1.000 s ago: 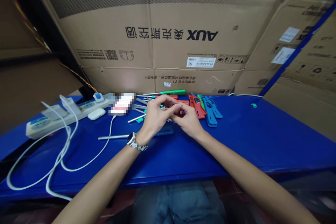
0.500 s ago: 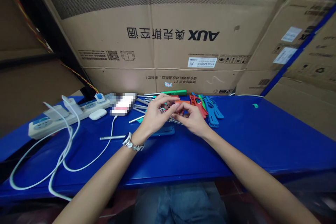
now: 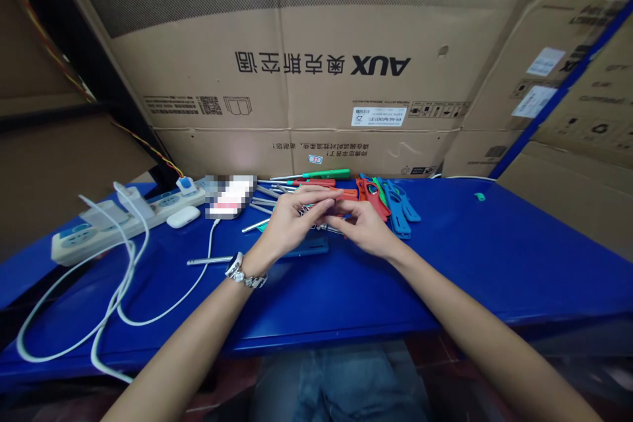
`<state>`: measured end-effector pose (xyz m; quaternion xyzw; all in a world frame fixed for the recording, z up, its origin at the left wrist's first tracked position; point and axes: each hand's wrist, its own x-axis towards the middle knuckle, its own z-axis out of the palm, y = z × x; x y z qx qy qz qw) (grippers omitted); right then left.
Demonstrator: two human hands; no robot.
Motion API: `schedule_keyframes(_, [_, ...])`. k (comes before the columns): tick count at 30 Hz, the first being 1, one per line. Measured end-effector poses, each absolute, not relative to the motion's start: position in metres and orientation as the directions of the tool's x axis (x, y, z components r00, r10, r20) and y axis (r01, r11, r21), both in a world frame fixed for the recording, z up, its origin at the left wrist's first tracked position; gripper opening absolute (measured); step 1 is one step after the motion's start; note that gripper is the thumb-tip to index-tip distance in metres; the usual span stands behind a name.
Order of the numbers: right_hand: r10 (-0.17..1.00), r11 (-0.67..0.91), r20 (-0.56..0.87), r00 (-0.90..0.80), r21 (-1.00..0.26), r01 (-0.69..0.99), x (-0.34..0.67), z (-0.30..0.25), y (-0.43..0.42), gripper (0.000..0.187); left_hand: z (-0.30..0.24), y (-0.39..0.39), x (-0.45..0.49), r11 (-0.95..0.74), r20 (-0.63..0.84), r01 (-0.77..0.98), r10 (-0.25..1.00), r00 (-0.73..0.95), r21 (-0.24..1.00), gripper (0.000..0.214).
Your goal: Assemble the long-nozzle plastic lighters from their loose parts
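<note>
My left hand (image 3: 293,219), with a silver watch on its wrist, and my right hand (image 3: 368,227) meet over a pile of parts in the middle of the blue table. Both have thumb and fingers pinched together at their tips. Whatever is between them is hidden. Small metal pieces (image 3: 332,229) show just below the fingertips. Behind the hands lie orange plastic parts (image 3: 350,194) and thin metal tubes (image 3: 267,191). A blue plastic casing with a metal tube (image 3: 311,247) lies below my left hand. Red casings (image 3: 372,192) and blue casings (image 3: 399,206) are piled beyond my right hand.
A white power strip (image 3: 161,208) with plugs, a white earbud case (image 3: 182,217) and a blurred-out phone (image 3: 230,201) lie at the left. White cables (image 3: 131,277) loop across the table. Large cardboard (image 3: 316,33) stands at the back. A small green piece (image 3: 479,197) lies to the right.
My fingers have shifted slightly, and the fingertips now sit closer together. The view has moved a little; the parts on the table stay in place.
</note>
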<state>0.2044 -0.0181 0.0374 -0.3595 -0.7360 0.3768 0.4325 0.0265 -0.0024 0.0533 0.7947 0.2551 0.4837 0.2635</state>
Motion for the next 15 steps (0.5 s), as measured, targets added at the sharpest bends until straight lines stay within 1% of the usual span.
schedule_keyframes(2, [0.869, 0.466, 0.391, -0.305, -0.852, 0.236, 0.202, 0.035, -0.016, 0.029, 0.054, -0.002, 0.024, -0.719, 0.606, 0.185, 0.674, 0.422, 0.670, 0.027])
schedule_keyframes(4, [0.878, 0.465, 0.404, -0.258, -0.847, 0.256, 0.200, 0.032, -0.013, 0.031, 0.054, -0.001, 0.018, -0.703, 0.598, 0.251, 0.703, 0.385, 0.665, 0.029])
schedule_keyframes(7, [0.890, 0.452, 0.414, -0.189, -0.854, 0.257, 0.197, 0.028, -0.008, 0.038, 0.053, 0.002, 0.002, -0.692, 0.607, 0.386, 0.721, 0.334, 0.610, 0.024])
schedule_keyframes(11, [0.891, 0.455, 0.438, -0.122, -0.850, 0.266, 0.191, 0.024, -0.006, 0.045, 0.043, 0.004, -0.025, -0.701, 0.437, 0.495, 0.710, 0.552, 0.514, 0.025])
schedule_keyframes(13, [0.891, 0.454, 0.445, -0.097, -0.851, 0.264, 0.191, 0.025, -0.006, 0.044, 0.036, 0.003, -0.032, -0.709, 0.346, 0.541, 0.699, 0.626, 0.453, 0.029])
schedule_keyframes(15, [0.899, 0.434, 0.434, -0.054, -0.868, 0.243, 0.195, 0.027, -0.006, 0.042, 0.031, 0.002, -0.034, -0.709, 0.268, 0.586, 0.697, 0.665, 0.393, 0.034])
